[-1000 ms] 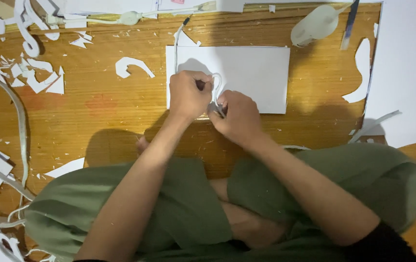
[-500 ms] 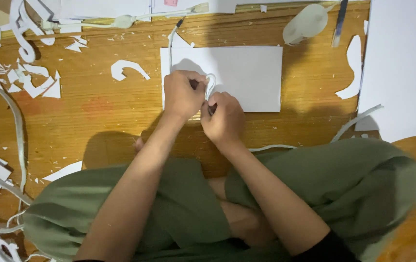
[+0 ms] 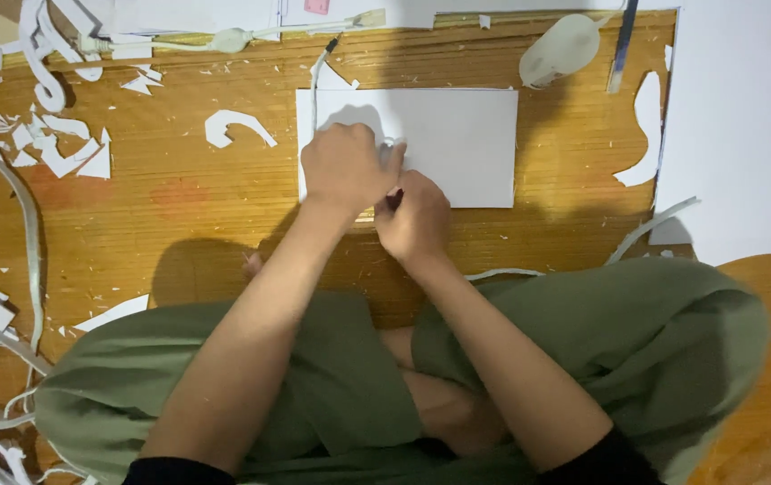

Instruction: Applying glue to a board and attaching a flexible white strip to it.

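Note:
A white rectangular sheet (image 3: 462, 135) lies flat on the wooden floor in front of my crossed legs. My left hand (image 3: 345, 166) rests on its left part with fingers curled, pressing it down and gripping a small curl of white material (image 3: 392, 146). My right hand (image 3: 414, 220) is closed around a dark-handled cutter (image 3: 394, 198) at the sheet's near edge. The cutter's tip is hidden between the two hands, which touch each other.
White offcuts (image 3: 53, 148) and a curved scrap (image 3: 237, 126) lie to the left, with long white strips (image 3: 31, 233) at the far left. A translucent bottle (image 3: 556, 49) and a metal ruler (image 3: 621, 45) lie at the back right. A large white board (image 3: 745, 126) covers the right side.
My right hand has drawn slightly left, closer to my left hand. The white curl between the hands is now mostly covered. The view has shifted a little.

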